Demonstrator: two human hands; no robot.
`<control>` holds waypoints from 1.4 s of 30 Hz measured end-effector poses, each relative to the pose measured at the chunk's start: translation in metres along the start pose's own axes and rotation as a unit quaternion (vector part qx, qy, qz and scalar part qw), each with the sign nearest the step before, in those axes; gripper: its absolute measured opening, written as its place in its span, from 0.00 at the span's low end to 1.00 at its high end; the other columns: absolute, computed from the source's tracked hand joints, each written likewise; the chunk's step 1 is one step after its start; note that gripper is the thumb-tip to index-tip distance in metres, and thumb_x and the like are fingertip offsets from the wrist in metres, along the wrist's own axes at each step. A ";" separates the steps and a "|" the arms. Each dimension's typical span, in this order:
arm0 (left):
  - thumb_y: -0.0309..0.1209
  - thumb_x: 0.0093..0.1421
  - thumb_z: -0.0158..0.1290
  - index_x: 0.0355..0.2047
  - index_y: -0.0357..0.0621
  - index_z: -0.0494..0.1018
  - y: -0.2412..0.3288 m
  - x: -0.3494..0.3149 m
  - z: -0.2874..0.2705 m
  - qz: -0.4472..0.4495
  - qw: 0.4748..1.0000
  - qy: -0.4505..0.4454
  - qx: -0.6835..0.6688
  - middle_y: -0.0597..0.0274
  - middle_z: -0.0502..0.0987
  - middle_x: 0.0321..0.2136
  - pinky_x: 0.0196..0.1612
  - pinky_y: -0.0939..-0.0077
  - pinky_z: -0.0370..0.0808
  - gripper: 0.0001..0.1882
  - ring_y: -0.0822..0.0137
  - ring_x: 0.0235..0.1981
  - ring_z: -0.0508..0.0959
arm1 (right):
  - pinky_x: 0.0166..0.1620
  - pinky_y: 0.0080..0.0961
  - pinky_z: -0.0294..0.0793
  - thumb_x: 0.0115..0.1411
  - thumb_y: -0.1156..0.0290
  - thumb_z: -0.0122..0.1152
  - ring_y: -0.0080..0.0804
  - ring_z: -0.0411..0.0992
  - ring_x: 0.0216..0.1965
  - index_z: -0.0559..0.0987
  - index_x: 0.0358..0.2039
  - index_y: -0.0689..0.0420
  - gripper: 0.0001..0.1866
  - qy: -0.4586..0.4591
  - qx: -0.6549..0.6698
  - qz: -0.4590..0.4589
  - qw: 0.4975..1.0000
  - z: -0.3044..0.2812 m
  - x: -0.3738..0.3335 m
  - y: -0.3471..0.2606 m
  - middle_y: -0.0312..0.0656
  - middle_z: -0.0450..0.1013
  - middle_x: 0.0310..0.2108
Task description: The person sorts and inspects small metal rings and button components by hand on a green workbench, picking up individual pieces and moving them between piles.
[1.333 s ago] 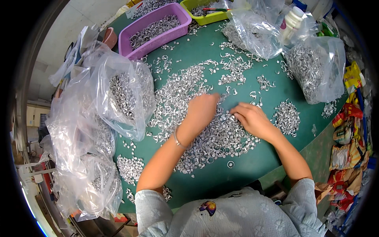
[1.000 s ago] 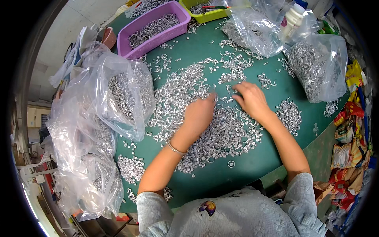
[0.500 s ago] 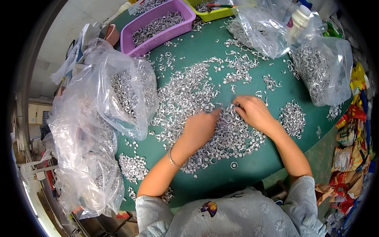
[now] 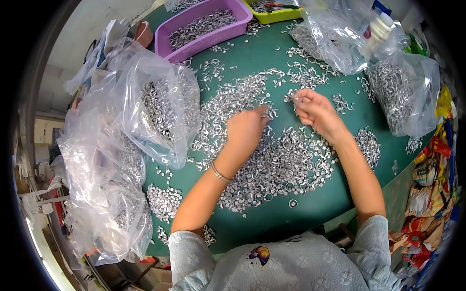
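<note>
A broad heap of small silvery metal ring and hook-shaped parts (image 4: 286, 162) covers the middle of the green table. Over its upper edge, my left hand (image 4: 245, 128) is curled with its back up. The index finger and thumb point right at a few loose parts; the other fingers are hidden, and anything between them is too small to make out. My right hand (image 4: 316, 114) is lifted just beyond the heap, next to a small cluster of parts. Its fingers are bent in and the thumb is pressed to the index finger; what they pinch cannot be told.
Clear plastic bags of metal parts (image 4: 162, 109) line the left side, and another bag (image 4: 403, 94) stands at the right. A purple basket (image 4: 201, 44) and a yellow-green tray (image 4: 272, 18) sit at the back. Smaller piles (image 4: 164, 201) and a white bottle (image 4: 378, 30) stand around.
Both hands have moved away from me, from the middle of the heap to its far edge. The right hand has lifted and turned, its fingers curling. The view has shifted slightly.
</note>
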State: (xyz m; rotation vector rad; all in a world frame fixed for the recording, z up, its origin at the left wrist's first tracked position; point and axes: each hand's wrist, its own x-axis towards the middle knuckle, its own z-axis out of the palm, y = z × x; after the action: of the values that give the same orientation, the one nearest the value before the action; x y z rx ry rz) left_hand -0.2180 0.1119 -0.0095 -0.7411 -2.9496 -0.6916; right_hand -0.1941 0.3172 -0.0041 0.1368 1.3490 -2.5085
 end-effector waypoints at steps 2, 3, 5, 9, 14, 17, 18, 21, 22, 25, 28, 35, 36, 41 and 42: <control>0.35 0.53 0.55 0.34 0.51 0.78 0.001 -0.007 -0.001 0.004 1.000 -0.021 0.015 0.54 0.76 0.18 0.25 0.63 0.73 0.09 0.53 0.21 0.76 | 0.22 0.12 0.55 0.57 0.72 0.56 0.14 0.57 0.21 0.75 0.34 0.61 0.07 0.004 0.056 0.011 0.998 0.008 0.000 -0.006 0.30 0.68 0.25; 0.34 0.53 0.55 0.33 0.51 0.78 0.002 -0.012 -0.003 0.014 0.999 -0.027 0.011 0.54 0.76 0.19 0.25 0.63 0.73 0.08 0.53 0.21 0.76 | 0.22 0.12 0.55 0.56 0.71 0.57 0.14 0.57 0.21 0.75 0.34 0.61 0.07 0.015 0.024 0.005 1.000 0.007 0.007 -0.004 0.30 0.68 0.25; 0.32 0.52 0.55 0.31 0.51 0.79 0.004 -0.027 -0.004 0.023 0.999 -0.032 0.002 0.55 0.77 0.20 0.25 0.64 0.73 0.06 0.54 0.21 0.77 | 0.23 0.18 0.61 0.53 0.69 0.60 0.22 0.63 0.20 0.77 0.33 0.59 0.08 0.116 -0.254 0.029 0.960 0.010 0.013 -0.001 0.34 0.72 0.24; 0.29 0.52 0.54 0.32 0.49 0.79 0.007 -0.047 -0.013 0.023 0.999 -0.040 -0.025 0.55 0.76 0.19 0.23 0.65 0.72 0.07 0.55 0.19 0.76 | 0.30 0.37 0.68 0.49 0.67 0.64 0.41 0.72 0.25 0.77 0.32 0.55 0.10 0.101 -0.681 -0.177 0.703 0.019 0.017 0.027 0.45 0.73 0.27; 0.29 0.53 0.55 0.33 0.49 0.79 0.004 -0.050 -0.020 0.010 0.997 -0.006 -0.078 0.56 0.74 0.15 0.22 0.67 0.71 0.07 0.57 0.17 0.75 | 0.27 0.35 0.69 0.52 0.70 0.60 0.38 0.70 0.22 0.75 0.27 0.57 0.05 0.070 -0.624 -0.190 0.755 0.013 0.013 0.031 0.40 0.72 0.24; 0.30 0.53 0.55 0.34 0.50 0.79 0.001 -0.036 -0.019 -0.003 0.997 0.024 -0.078 0.56 0.73 0.13 0.21 0.68 0.70 0.08 0.58 0.16 0.74 | 0.25 0.18 0.63 0.56 0.75 0.53 0.21 0.62 0.23 0.73 0.32 0.59 0.04 0.007 -0.107 0.018 0.994 0.005 0.002 0.008 0.32 0.67 0.22; 0.30 0.52 0.55 0.35 0.50 0.78 0.000 -0.030 -0.017 0.000 0.997 0.028 -0.074 0.56 0.72 0.13 0.21 0.68 0.69 0.08 0.58 0.16 0.74 | 0.25 0.16 0.62 0.57 0.74 0.53 0.20 0.62 0.23 0.73 0.33 0.59 0.05 0.021 -0.031 0.022 0.999 0.008 -0.002 0.000 0.31 0.66 0.22; 0.31 0.53 0.55 0.35 0.50 0.78 0.002 -0.015 -0.004 0.044 0.999 -0.022 -0.024 0.55 0.74 0.15 0.23 0.66 0.71 0.08 0.56 0.17 0.75 | 0.26 0.13 0.60 0.58 0.69 0.54 0.17 0.60 0.20 0.74 0.34 0.61 0.08 0.110 0.121 0.045 0.985 0.016 -0.009 -0.007 0.29 0.65 0.19; 0.32 0.53 0.55 0.35 0.50 0.78 0.003 -0.013 -0.002 0.065 0.997 -0.042 0.012 0.55 0.74 0.16 0.23 0.65 0.72 0.08 0.56 0.18 0.75 | 0.26 0.13 0.61 0.58 0.70 0.55 0.17 0.61 0.21 0.75 0.33 0.62 0.08 0.105 0.014 0.058 0.993 0.013 -0.010 -0.008 0.30 0.66 0.19; 0.32 0.53 0.54 0.32 0.51 0.79 0.002 -0.024 -0.002 0.065 0.996 -0.066 0.006 0.54 0.76 0.19 0.24 0.64 0.73 0.07 0.55 0.20 0.76 | 0.25 0.17 0.63 0.53 0.72 0.60 0.16 0.63 0.21 0.78 0.30 0.63 0.07 0.119 -0.309 -0.045 0.942 0.006 -0.007 0.008 0.32 0.67 0.17; 0.32 0.53 0.54 0.31 0.50 0.79 0.003 -0.040 -0.012 0.063 0.995 -0.076 -0.005 0.54 0.76 0.19 0.24 0.64 0.73 0.06 0.55 0.20 0.76 | 0.24 0.22 0.65 0.50 0.73 0.63 0.21 0.67 0.20 0.79 0.33 0.57 0.09 0.080 -0.616 -0.130 0.773 0.012 -0.013 0.005 0.39 0.69 0.17; 0.35 0.53 0.56 0.36 0.50 0.78 -0.003 -0.032 -0.028 -0.056 0.998 -0.005 -0.011 0.54 0.75 0.17 0.24 0.65 0.72 0.10 0.54 0.20 0.77 | 0.28 0.38 0.69 0.48 0.68 0.63 0.45 0.73 0.25 0.77 0.30 0.55 0.08 0.049 -0.705 -0.054 0.706 0.028 -0.002 0.003 0.45 0.73 0.20; 0.35 0.53 0.56 0.37 0.51 0.78 -0.004 -0.024 -0.026 -0.052 0.999 -0.005 0.005 0.53 0.75 0.17 0.24 0.64 0.72 0.11 0.54 0.21 0.77 | 0.28 0.38 0.69 0.49 0.68 0.63 0.46 0.73 0.25 0.77 0.30 0.54 0.08 0.045 -0.683 -0.016 0.729 0.033 0.003 -0.002 0.45 0.73 0.20; 0.38 0.52 0.56 0.37 0.52 0.78 -0.003 -0.008 -0.013 -0.012 0.997 -0.009 0.073 0.53 0.75 0.17 0.25 0.64 0.73 0.12 0.54 0.21 0.77 | 0.28 0.39 0.70 0.51 0.66 0.61 0.46 0.73 0.25 0.76 0.31 0.54 0.08 0.073 -0.744 -0.232 0.622 0.023 0.039 0.031 0.43 0.74 0.23; 0.38 0.53 0.56 0.37 0.52 0.78 -0.004 -0.011 -0.013 -0.016 0.997 -0.014 0.070 0.53 0.75 0.17 0.25 0.64 0.73 0.12 0.54 0.21 0.77 | 0.28 0.39 0.70 0.51 0.66 0.61 0.46 0.73 0.25 0.76 0.30 0.54 0.07 0.071 -0.746 -0.235 0.619 0.022 0.039 0.031 0.44 0.74 0.23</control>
State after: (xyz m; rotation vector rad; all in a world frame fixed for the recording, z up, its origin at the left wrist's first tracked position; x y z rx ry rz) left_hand -0.2115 0.0983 -0.0004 -0.6988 -3.0033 -0.4747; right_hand -0.2207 0.2748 -0.0255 -0.4280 3.2566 -0.7468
